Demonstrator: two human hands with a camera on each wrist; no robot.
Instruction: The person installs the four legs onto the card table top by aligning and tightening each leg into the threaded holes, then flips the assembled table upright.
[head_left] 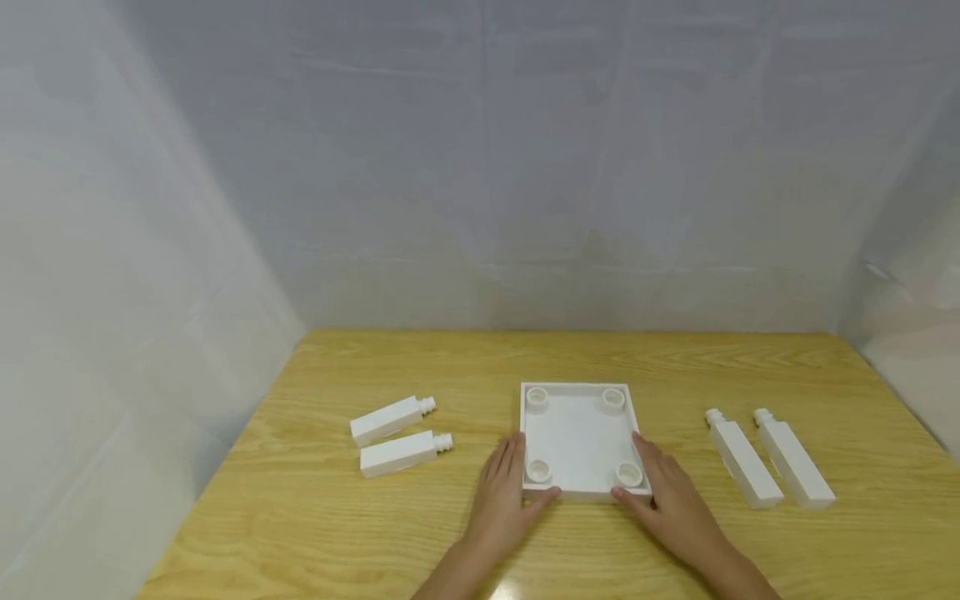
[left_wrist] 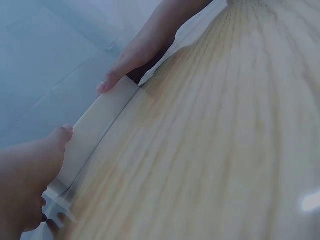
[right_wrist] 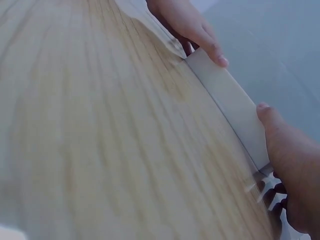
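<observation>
A white rectangular plate (head_left: 579, 433) with a round socket in each corner lies flat on the wooden table (head_left: 465, 367). My left hand (head_left: 506, 487) lies against its near left corner, fingers straight along the left side and thumb on the near edge. My right hand (head_left: 667, 492) mirrors it at the near right corner. In the left wrist view my left thumb (left_wrist: 55, 142) touches the plate's edge (left_wrist: 97, 127), with the right hand (left_wrist: 145, 45) beyond. The right wrist view shows my right thumb (right_wrist: 272, 125) on the plate's edge (right_wrist: 227, 100) and the left hand (right_wrist: 192, 25) farther off.
Two white square pegs with threaded ends (head_left: 390, 419) (head_left: 403, 452) lie left of the plate. Two more (head_left: 742, 460) (head_left: 793, 458) lie to its right. Pale sheeting walls (head_left: 480, 167) close in the table at the back and both sides.
</observation>
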